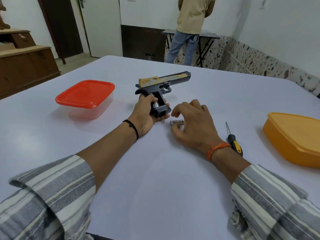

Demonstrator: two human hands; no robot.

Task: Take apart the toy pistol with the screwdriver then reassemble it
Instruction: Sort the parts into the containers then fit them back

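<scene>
The left hand [147,111] grips the toy pistol [162,84] near the table's [155,170] middle; the right hand [192,122] hovers, fingers loosely curled, over a battery [176,122]; the screwdriver [233,139] lies beside it.

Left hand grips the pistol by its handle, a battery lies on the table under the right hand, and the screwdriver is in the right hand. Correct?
Not quite. The screwdriver is in no hand: the head view shows it lying on the table beside the right wrist. The rest holds: the left hand grips the pistol by its handle, and a battery lies under the right hand.
</scene>
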